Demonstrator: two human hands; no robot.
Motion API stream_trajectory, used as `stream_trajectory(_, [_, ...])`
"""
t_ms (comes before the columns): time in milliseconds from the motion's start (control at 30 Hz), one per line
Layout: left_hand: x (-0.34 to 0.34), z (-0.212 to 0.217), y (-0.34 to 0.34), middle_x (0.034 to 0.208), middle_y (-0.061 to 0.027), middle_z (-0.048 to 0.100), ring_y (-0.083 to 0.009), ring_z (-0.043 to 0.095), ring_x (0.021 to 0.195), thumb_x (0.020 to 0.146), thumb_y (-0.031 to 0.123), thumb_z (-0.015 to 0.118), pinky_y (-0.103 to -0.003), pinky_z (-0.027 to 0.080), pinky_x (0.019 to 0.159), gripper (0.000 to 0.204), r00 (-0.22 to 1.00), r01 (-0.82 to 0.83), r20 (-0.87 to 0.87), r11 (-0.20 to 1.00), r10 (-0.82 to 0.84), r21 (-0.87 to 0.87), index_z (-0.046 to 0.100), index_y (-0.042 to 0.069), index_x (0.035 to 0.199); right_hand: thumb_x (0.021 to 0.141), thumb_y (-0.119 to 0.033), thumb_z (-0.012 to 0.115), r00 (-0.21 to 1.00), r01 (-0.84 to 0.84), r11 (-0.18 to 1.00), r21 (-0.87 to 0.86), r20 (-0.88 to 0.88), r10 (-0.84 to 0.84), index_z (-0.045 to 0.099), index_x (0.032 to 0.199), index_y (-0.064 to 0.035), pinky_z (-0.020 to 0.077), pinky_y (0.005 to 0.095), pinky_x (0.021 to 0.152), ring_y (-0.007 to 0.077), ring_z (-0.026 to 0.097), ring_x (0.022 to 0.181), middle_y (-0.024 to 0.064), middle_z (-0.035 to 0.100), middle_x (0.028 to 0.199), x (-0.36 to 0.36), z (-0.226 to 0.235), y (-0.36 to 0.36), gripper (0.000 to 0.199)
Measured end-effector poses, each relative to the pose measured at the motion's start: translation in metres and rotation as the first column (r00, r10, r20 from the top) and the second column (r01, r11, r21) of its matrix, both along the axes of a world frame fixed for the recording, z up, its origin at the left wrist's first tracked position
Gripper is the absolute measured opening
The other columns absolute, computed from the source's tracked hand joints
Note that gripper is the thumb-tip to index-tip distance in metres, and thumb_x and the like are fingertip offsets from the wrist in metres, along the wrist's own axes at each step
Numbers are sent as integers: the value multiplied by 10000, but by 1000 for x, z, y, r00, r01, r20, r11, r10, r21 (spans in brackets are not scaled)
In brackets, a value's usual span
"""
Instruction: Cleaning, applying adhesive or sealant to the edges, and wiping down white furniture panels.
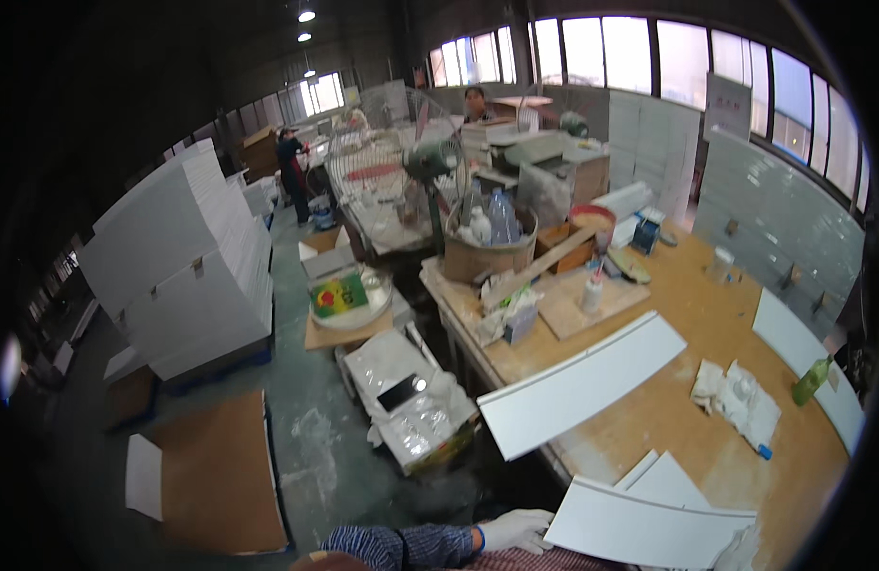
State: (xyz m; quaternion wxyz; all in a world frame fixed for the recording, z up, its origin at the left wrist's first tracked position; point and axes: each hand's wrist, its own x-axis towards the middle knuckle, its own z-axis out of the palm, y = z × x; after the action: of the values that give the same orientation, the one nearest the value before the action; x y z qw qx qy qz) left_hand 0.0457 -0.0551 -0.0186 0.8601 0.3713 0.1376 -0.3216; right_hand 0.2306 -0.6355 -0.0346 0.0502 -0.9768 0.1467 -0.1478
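White panel lying flat at near worktop edge; left hand, gloved, grip resting against its left end, closure unclear; right hand barely showing. Advisable: supporting both ends evenly.

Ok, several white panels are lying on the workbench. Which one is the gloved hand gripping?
The white panel nearest the bottom edge: the left hand holds its left end. The long panel overhanging the bench and the far-right panel lie untouched.

Right hand mostly cut off by the lower edge; left hand's fingertips hidden under the white board
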Motion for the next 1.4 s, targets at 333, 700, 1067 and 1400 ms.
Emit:
stream_trajectory(333, [44,24,-21,1247,-30,624,-129,634,1046,981,358,634,-369,592,798,566,996,43,70,994,-50,102,438,126,1460,1058,-268,435,988,-140,989,43,-63,142,438,1464,24,220,405,1217,337,336,1453,209,398,1546,-35,24,24,500])
stream_trajectory(700, [39,21,-24,1117,-81,684,-168,696,870,959,297,666,-314,601,584,528,995,95,10,994,-96,46,482,86,1406,1058,-305,437,995,-58,984,171,-69,71,422,1477,10,197,431,1220,340,302,1464,197,356,1572,-50,32,50,525])
stream_trajectory(1067, [43,22,-22,1109,-112,686,-195,703,822,952,256,664,-324,602,535,491,995,101,-25,992,-99,80,497,76,1378,1047,-279,462,990,-29,997,78,-137,39,425,1472,13,192,443,1224,372,300,1458,214,383,1549,-24,52,48,517])
stream_trajectory(1400, [47,28,-25,1072,-105,699,-189,709,817,957,254,659,-327,609,541,485,994,109,-11,992,-109,66,512,45,1369,1019,-239,508,935,-311,929,199,-113,337,479,1446,-18,184,457,1229,365,302,1461,199,416,1531,-36,77,171,482])
